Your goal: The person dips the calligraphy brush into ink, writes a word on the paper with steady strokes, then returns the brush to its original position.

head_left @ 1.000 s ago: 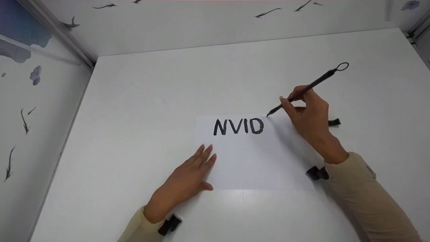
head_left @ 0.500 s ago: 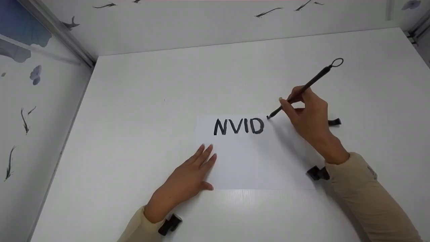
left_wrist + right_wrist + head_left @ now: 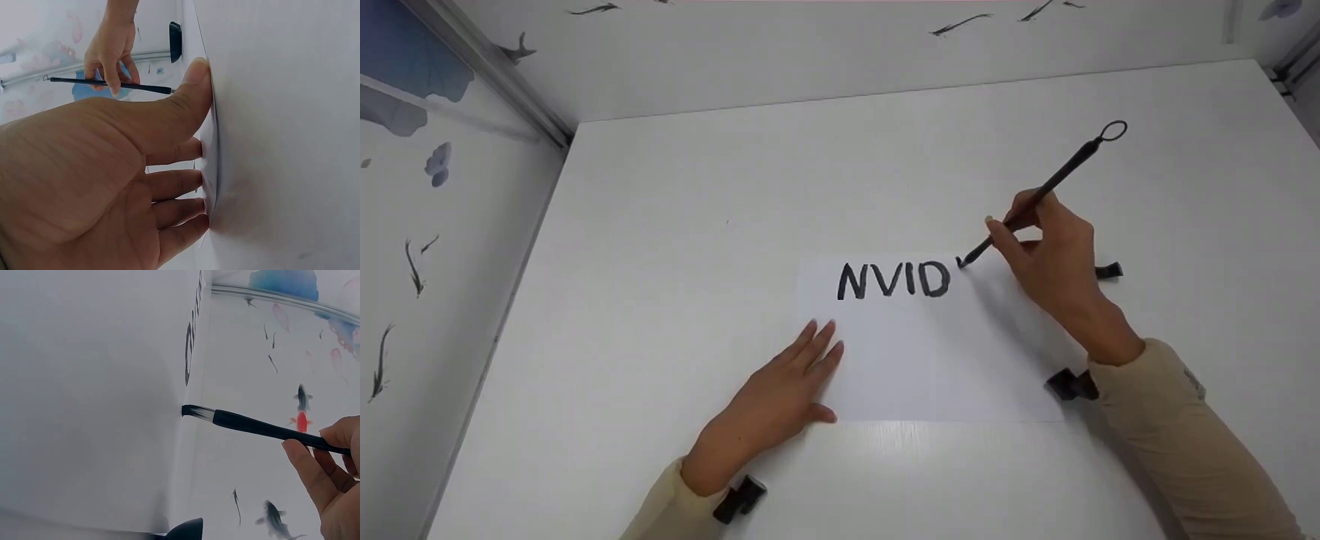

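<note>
Soft grey light lay over the table (image 3: pixel 660 225), with pale glare (image 3: pixel 911 441) toward five o'clock overhead. The right hand (image 3: pixel 1054 262) cast a blurry shadow (image 3: pixel 1006 313) toward seven o'clock across the paper (image 3: pixel 922 367). Both wrist views looked dimmer.

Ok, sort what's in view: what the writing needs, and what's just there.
In use:
brush, in the right hand
paper, left hand on its left edge
table beneath

Just there:
black fittings by the cuffs
wall decorations
</note>
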Demonstrator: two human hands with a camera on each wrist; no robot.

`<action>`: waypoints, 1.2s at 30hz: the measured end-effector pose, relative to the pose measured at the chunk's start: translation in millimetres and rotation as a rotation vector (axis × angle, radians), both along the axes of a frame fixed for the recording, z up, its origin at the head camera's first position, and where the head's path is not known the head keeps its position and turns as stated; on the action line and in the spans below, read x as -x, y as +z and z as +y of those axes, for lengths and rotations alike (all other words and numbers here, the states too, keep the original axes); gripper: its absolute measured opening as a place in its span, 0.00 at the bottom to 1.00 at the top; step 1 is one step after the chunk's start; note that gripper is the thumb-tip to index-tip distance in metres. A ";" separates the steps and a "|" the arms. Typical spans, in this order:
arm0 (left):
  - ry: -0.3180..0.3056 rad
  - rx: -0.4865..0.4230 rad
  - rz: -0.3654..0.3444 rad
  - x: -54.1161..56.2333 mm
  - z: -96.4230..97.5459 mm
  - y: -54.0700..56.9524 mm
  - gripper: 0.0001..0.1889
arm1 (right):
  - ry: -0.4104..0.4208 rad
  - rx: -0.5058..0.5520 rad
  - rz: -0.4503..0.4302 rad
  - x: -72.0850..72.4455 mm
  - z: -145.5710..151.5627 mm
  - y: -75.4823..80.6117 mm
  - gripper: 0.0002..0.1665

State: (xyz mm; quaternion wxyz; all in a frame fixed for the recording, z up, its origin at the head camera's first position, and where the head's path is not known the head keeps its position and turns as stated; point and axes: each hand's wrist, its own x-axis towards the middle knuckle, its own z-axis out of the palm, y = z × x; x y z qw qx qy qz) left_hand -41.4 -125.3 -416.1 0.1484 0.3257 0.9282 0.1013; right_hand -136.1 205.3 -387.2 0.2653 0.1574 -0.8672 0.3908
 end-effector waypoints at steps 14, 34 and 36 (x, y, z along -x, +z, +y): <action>-0.003 -0.015 -0.015 1.5 1.0 1.9 0.43 | 0.022 -0.050 0.024 -1.5 3.8 5.3 0.14; 0.021 0.005 -0.029 0.6 2.7 0.6 0.44 | 0.065 -0.067 -0.027 -5.2 7.2 7.0 0.15; 0.018 0.002 -0.026 0.3 2.5 0.8 0.44 | 0.066 -0.071 -0.031 -5.7 7.5 7.1 0.15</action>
